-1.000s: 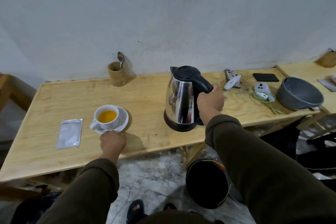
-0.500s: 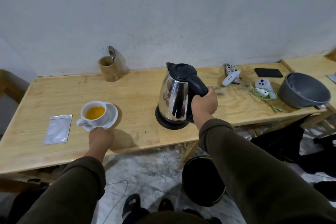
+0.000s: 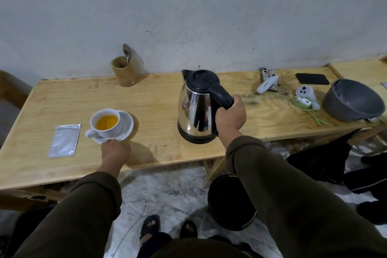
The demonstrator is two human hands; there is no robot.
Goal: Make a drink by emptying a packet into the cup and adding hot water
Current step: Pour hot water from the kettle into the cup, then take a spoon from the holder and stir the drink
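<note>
A white cup [image 3: 105,123] holding orange liquid sits on a white saucer [image 3: 126,126] on the left half of the wooden table [image 3: 155,98]. My left hand [image 3: 115,151] grips the saucer's near rim. A silver packet [image 3: 65,140] lies flat to the left of the cup. The steel kettle [image 3: 196,109] with a black lid stands upright on the table's middle. My right hand [image 3: 230,116] is closed around its black handle.
A wooden holder [image 3: 124,71] with a spoon [image 3: 127,53] stands at the back by the wall. On the right lie a grey bowl [image 3: 354,100], a black phone [image 3: 312,79], white devices [image 3: 304,92] and a green cable. A black bin [image 3: 230,203] sits under the table.
The view shifted slightly. Both hands keep their holds; the kettle stays upright on the table and the cup stays on its saucer.
</note>
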